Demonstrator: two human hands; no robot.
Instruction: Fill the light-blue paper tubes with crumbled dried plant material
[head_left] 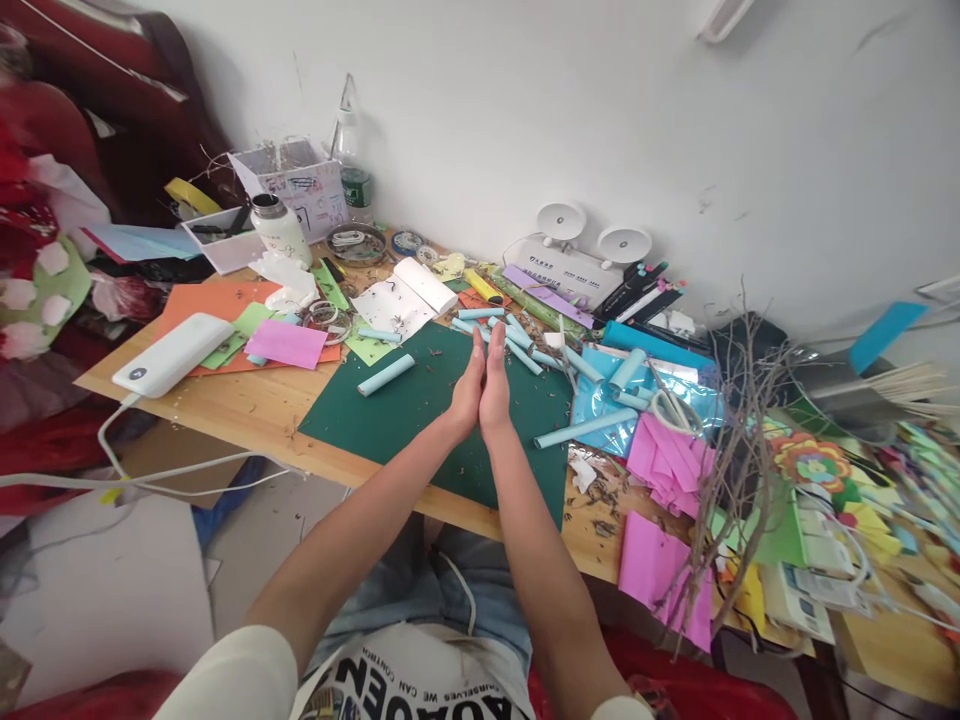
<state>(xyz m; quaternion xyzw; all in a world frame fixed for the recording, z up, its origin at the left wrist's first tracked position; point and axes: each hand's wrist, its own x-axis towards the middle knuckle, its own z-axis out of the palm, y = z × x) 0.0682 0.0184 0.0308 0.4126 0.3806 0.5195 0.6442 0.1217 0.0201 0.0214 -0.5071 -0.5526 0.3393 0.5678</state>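
Note:
My left hand (469, 385) and my right hand (495, 385) are pressed palm to palm above a dark green mat (427, 445). Their fingers are stretched straight out, pointing away from me, and nothing shows between the palms. Just beyond the fingertips lie several light blue paper rolls. One blue paper roll (386, 375) rests alone on the mat to the left. Another long blue roll (585, 428) lies to the right, across the mat's edge. Small dark scraps are scattered over the mat.
A white power bank (174, 355) with a cable sits at the left. A white bottle (281, 230) and a paper box (307, 185) stand behind. Dry twigs (739, 450), scissors (675, 410) and pink crepe paper (664, 575) crowd the right. A white emergency light (566, 270) is against the wall.

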